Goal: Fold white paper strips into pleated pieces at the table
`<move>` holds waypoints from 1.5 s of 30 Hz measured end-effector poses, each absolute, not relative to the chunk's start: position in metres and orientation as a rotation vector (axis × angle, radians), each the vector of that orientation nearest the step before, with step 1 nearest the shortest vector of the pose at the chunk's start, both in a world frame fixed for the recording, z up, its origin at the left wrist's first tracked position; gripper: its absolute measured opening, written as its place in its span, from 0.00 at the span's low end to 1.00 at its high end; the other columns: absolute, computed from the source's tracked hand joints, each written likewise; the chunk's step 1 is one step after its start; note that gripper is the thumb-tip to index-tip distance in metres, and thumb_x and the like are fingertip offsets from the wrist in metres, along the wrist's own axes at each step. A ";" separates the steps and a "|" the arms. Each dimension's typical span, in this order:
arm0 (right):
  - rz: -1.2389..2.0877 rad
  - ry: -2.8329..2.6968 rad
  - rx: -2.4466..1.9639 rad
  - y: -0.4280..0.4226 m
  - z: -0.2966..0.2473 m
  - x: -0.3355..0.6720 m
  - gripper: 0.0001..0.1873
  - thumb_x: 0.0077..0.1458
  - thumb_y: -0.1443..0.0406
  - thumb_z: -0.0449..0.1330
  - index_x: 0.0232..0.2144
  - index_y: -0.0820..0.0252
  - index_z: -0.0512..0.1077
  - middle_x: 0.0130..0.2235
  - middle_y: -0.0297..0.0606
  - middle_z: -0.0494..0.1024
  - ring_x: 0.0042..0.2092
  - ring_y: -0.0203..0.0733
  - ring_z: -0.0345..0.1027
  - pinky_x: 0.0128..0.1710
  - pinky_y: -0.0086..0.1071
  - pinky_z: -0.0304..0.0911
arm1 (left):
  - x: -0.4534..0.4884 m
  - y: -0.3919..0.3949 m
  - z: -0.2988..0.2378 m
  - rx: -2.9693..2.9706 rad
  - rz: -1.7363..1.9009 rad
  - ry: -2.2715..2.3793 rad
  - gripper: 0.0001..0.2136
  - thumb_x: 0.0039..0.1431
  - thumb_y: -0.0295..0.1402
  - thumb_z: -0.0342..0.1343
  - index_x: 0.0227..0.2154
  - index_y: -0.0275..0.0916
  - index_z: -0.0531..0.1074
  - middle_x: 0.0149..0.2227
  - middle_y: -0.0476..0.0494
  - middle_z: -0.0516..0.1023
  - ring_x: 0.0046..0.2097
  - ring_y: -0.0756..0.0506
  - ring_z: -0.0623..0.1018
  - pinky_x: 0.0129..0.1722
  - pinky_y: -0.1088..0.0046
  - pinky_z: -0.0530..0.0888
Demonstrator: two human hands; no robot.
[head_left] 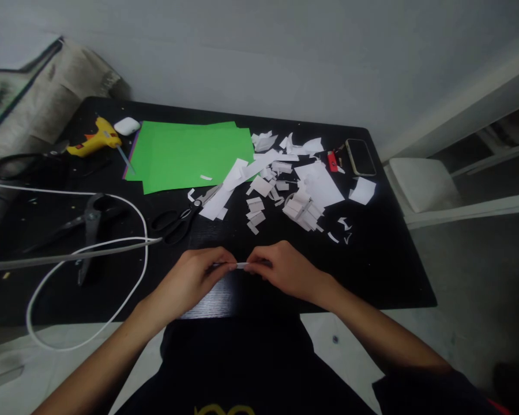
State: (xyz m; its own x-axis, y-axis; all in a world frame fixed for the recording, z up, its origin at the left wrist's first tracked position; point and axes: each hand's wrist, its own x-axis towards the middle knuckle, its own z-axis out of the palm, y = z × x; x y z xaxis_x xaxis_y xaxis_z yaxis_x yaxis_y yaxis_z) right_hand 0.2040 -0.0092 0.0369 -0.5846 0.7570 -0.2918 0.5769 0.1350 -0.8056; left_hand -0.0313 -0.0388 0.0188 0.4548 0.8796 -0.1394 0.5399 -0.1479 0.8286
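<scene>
Between both hands, just above the front part of the black table, is a small narrow strip of white paper (241, 266). My left hand (203, 271) pinches its left end, thumb against fingers. The other end is pinched by my right hand (281, 266). Only the strip's middle shows; the fingers cover the rest. Beyond my hands lie folded paper pieces (256, 214) and a folded paper bundle (303, 211). Black-handled scissors (185, 216) rest up and left of my left hand, their blades against white paper strips (225, 190).
Green sheets (194, 153) lie at the back of the black table (384, 271). A yellow glue gun (96, 138), a white cable (145, 271) and dark scissors (93, 222) occupy the left. At the right are a phone (360, 157) and a red object (332, 161).
</scene>
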 end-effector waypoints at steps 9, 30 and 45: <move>1.537 -2.098 -1.333 -0.011 0.035 0.206 0.05 0.63 0.68 0.66 0.34 0.60 0.81 0.27 0.31 0.81 0.28 0.33 0.73 0.33 0.27 0.63 | -0.034 -0.038 0.017 1.799 0.488 1.199 0.07 0.70 0.37 0.57 0.40 0.44 0.80 0.39 0.53 0.85 0.40 0.48 0.83 0.41 0.75 0.73; 1.667 -1.931 -1.297 -0.012 0.037 0.206 0.06 0.62 0.65 0.66 0.33 0.60 0.81 0.29 0.33 0.82 0.28 0.33 0.74 0.32 0.28 0.65 | -0.029 -0.040 0.022 1.675 0.492 1.201 0.10 0.69 0.40 0.58 0.39 0.43 0.82 0.38 0.49 0.86 0.40 0.47 0.83 0.40 0.74 0.74; 1.676 -1.924 -1.270 -0.015 0.035 0.204 0.06 0.61 0.64 0.67 0.34 0.60 0.82 0.29 0.33 0.82 0.29 0.34 0.75 0.33 0.28 0.67 | -0.026 -0.043 0.023 1.649 0.506 1.188 0.09 0.69 0.38 0.58 0.38 0.43 0.81 0.38 0.50 0.85 0.39 0.47 0.83 0.37 0.75 0.73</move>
State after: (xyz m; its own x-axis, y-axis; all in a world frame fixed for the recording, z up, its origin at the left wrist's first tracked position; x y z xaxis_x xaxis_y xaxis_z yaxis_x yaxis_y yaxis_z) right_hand 0.2036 -0.0149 0.0353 -0.5689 0.7581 -0.3190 0.4199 -0.0658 -0.9052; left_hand -0.0264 -0.0429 0.0229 0.4298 0.8792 -0.2057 0.4607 -0.0176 0.8874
